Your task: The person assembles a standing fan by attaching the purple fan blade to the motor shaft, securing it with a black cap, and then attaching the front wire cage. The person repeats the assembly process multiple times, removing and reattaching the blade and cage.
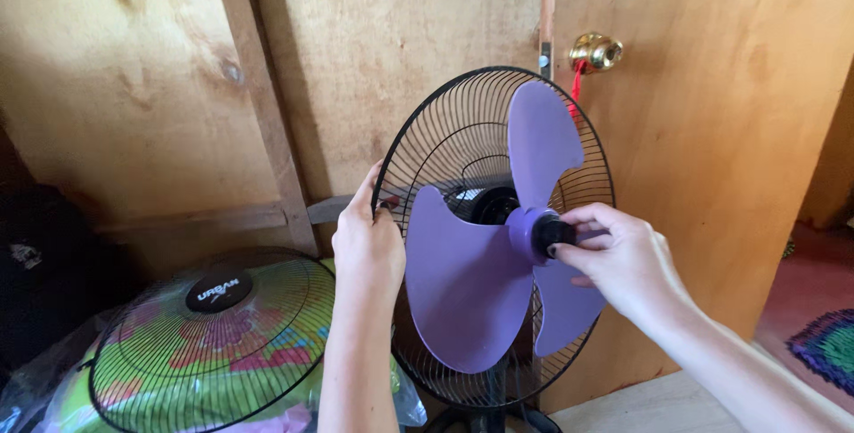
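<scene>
Gripping the left rim of the black rear fan guard (463,131), the left hand (366,242) is reaching up with its forearm rising nearly vertical, fingers curled around the wire edge. The right hand (618,260) is coming in from the lower right, its fingertips pinching the black cap (553,233) at the hub of the purple blade (471,282). The detached front guard (213,335) is lying at lower left.

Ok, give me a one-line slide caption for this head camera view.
Left hand steadies the black rear fan guard while right hand grips the black blade cap on the purple fan blade.
</scene>
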